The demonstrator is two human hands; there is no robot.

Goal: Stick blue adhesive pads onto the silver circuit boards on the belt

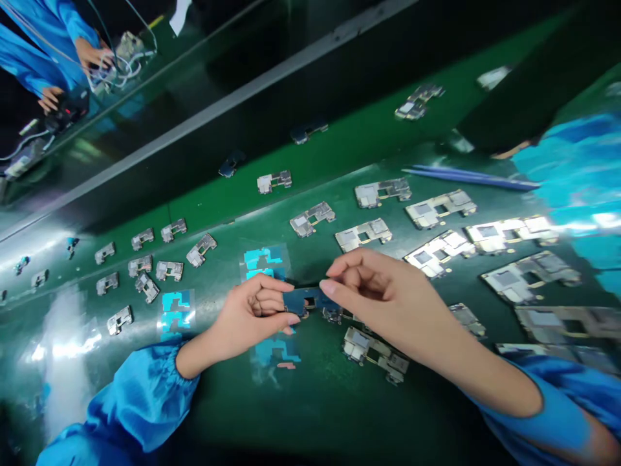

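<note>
A dark blue circuit board [297, 302] is held up over the green bench, its left end pinched between the thumb and fingers of my left hand [257, 307]. My right hand [376, 288] is at the board's other end, thumb and index finger brought together there; whether something small sits between them I cannot make out. Beneath the hands lies a clear sheet with light-blue stickers [262, 259], partly covered by my left hand. Just below my right hand, a silvery circuit board [376, 355] rests on the bench.
Several more boards [441, 207] lie to the right, others [169, 270] to the left near a second sticker sheet [177, 312]. Blue tweezers [470, 176] lie at the back right by a blue plastic sheet [582, 188]. Across a raised ledge, a co-worker's hands [92, 53] handle cables.
</note>
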